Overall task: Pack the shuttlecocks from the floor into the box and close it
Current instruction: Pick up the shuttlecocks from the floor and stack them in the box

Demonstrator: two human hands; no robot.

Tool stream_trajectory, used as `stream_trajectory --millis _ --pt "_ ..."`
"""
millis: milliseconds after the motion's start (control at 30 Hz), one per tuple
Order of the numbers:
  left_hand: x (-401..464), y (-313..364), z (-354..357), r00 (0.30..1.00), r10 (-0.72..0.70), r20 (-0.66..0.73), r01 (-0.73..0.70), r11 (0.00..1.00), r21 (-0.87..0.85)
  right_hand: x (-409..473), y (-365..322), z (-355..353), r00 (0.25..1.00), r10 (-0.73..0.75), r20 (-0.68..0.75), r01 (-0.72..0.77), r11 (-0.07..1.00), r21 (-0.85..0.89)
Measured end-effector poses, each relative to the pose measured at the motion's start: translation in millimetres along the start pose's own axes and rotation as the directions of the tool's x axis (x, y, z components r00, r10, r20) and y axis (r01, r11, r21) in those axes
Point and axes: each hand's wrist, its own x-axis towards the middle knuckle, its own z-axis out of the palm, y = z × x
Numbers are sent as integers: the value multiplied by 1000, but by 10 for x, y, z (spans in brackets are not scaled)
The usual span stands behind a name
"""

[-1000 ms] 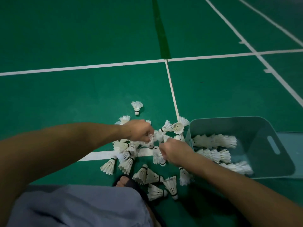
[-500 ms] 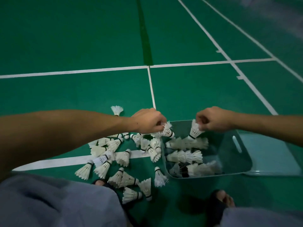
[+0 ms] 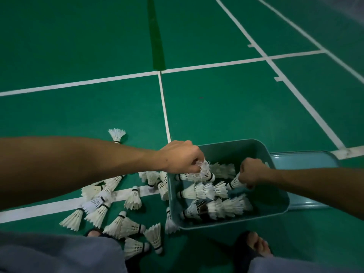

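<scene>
green court floor [image 3: 98, 46] crossed by white lines [image 3: 164, 107] fills the view, dim toward the edges. a teal box [image 3: 246, 148] sits on it, right of the centre line, and its lid [image 3: 307, 160] lies flat on the floor just behind and to the right, partly hidden by the box.

left hand [image 3: 181, 159] hovers over the box's near-left corner, fingers curled round the frayed feathers of a shuttlecock [image 3: 205, 170] whose cork end points right, inside the rim. half a second ago this hand was still outside the box, at its left edge; it now reaches over the rim. right hand [image 3: 251, 171] is lower and deeper in the box than before, when it was up at the far rim; it grips another shuttlecock [image 3: 233, 183] by the feathers, cork pointing down-left, close to the ones already packed.

packed shuttlecocks [image 3: 212, 205] lie inside in rough rows, nested end to end, along the left half of the box floor. loose shuttlecocks [image 3: 110, 209] are scattered on the floor left of the box, across and below the near white line, several touching the box's left wall. one single shuttlecock [image 3: 117, 134] lies apart, beyond the left forearm.

at the bottom, grey trouser knees [image 3: 59, 253] and a sandalled foot [image 3: 254, 245] show; the camera has moved closer to the box than a second ago.
</scene>
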Motion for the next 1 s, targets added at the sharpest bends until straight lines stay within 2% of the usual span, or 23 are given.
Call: stream_trajectory --millis 133,233,333,567,767,867,933,1000 --pt "74 -18 100 998 1 59 -1 1000 13 116 103 199 998 49 43 -53 994 99" --pt "103 -24 113 998 -5 65 4 1000 13 186 152 316 994 58 97 -80 967 243" --pt "119 -53 112 998 -22 66 20 999 27 233 153 370 996 45 77 -68 945 320" --pt "54 -117 123 996 -37 78 36 999 10 230 66 526 991 36 126 -84 913 399" --pt "35 -146 91 994 -30 101 33 999 -26 173 65 499 992 22 128 -66 932 358" --pt "16 -167 90 994 -26 106 31 999 -45 107 44 355 993 -49 109 28 982 186" --pt "1 -168 90 993 -19 118 25 999 -47 6 -33 229 985 -169 25 166 981 97" --pt "-12 -160 83 991 -13 130 21 998 -57 -167 -157 87 939 -325 -112 337 936 106"
